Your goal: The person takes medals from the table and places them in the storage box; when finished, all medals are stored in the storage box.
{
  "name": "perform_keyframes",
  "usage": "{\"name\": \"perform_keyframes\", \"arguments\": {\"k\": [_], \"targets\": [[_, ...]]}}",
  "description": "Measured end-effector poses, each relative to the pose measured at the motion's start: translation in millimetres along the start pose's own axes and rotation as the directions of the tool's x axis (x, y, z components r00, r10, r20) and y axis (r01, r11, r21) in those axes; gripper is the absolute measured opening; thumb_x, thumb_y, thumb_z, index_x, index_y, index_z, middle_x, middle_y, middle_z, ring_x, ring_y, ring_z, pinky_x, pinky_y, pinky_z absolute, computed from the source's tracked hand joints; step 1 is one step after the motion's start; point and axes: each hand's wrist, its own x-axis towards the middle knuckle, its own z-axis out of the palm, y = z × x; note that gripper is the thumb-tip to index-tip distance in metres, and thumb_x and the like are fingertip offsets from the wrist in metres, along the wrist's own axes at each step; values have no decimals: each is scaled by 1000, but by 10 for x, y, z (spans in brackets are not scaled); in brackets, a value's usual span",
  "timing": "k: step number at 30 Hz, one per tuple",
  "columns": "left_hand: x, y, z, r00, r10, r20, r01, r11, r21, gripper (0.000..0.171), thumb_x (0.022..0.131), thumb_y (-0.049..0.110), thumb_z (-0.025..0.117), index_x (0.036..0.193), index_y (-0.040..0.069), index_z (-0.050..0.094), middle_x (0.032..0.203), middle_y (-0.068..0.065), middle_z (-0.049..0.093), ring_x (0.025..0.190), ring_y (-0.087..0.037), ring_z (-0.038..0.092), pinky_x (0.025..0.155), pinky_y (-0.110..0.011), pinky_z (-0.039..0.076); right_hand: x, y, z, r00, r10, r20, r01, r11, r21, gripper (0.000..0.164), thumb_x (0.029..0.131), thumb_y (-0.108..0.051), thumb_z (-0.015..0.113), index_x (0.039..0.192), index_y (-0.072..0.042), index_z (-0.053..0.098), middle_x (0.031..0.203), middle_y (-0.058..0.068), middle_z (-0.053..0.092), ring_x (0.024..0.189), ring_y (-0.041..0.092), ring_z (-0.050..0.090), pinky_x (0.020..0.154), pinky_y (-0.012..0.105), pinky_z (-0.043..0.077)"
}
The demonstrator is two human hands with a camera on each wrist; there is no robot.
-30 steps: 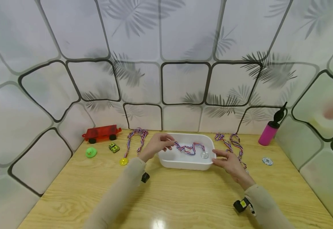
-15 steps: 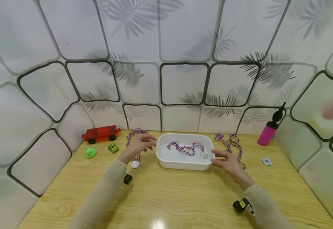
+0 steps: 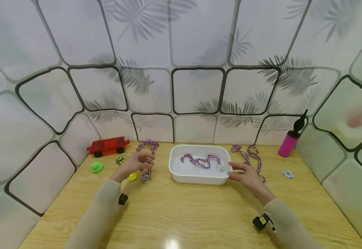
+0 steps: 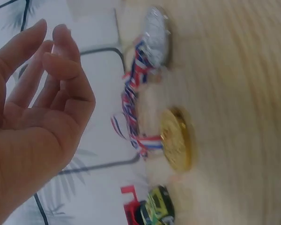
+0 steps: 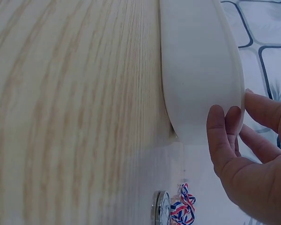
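A white tray [image 3: 199,179] stands on the wooden table with a silver medal [image 3: 220,168] and its striped ribbon lying inside. My right hand [image 3: 249,177] holds the tray's right end, fingertips at the rim in the right wrist view. Over the table left of the tray, my left hand [image 3: 133,166] hovers holding nothing, its fingers loosely bent. Close by lie a gold medal [image 4: 175,140] and another silver medal [image 4: 157,38], both on red, white and blue ribbons. In the head view the left hand partly covers those ribbons.
A red toy trailer [image 3: 108,146], a green rubber duck [image 3: 96,167] and a small toy car [image 3: 120,160] sit at left. More medal ribbons [image 3: 254,157] lie right of the tray. A pink pump [image 3: 288,145] and a poker chip [image 3: 288,174] are farther right. Patterned curtains stand behind.
My left hand has moved left, from over the tray to beside the medals at left, and a silver medal now shows there beside the gold one. The right hand stays at the tray.
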Motion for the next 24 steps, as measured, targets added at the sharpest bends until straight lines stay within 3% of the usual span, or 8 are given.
{"name": "perform_keyframes", "arguments": {"k": [4,10,16,24], "targets": [[-54,-106,-55,999,16,37,-18,999,46,40,90,8,68,127,-5,59,113,-23,68,91,-18,65,65,-34,52,13,-8,5,1000,7,-2,-7,1000,8,55,93,-5,65,142,8,44,137,33,47,96,13,66,86,26,56],[-107,-222,-85,996,29,80,-41,989,144,30,87,3,70,116,-2,67,103,-17,69,87,-18,62,65,-31,50,11,-7,6,1000,17,-3,-17,1000,9,55,92,-5,66,142,8,44,138,33,47,97,14,67,87,28,56],[-131,-262,-88,993,32,115,-55,977,204,35,80,1,77,113,-3,68,98,-16,68,85,-18,59,66,-28,49,-3,-13,26,1000,25,-8,-25,1000,4,55,92,-5,67,141,7,45,137,32,48,97,15,67,86,27,56],[-103,-246,-23,979,85,184,-142,934,328,30,76,2,79,105,1,71,93,-14,67,81,-19,56,68,-28,46,-24,-44,15,1000,20,-4,-20,1000,11,55,92,-5,66,142,8,44,137,32,47,95,14,67,85,26,56]]}}
